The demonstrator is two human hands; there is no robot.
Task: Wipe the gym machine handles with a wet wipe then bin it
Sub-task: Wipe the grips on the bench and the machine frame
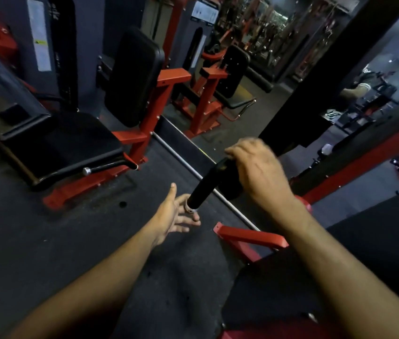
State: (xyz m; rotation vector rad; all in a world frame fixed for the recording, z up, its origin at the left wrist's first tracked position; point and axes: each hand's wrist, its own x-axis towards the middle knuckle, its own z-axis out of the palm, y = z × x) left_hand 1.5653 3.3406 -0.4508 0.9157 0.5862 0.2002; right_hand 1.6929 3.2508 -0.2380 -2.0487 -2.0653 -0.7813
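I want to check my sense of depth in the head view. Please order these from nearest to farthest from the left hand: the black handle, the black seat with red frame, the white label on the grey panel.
1. black handle: its end touches the left hand.
2. black seat: left, mid-floor.
3. white label: far upper left.

Red-frame machine w/ black seat; prob. mirror behind.
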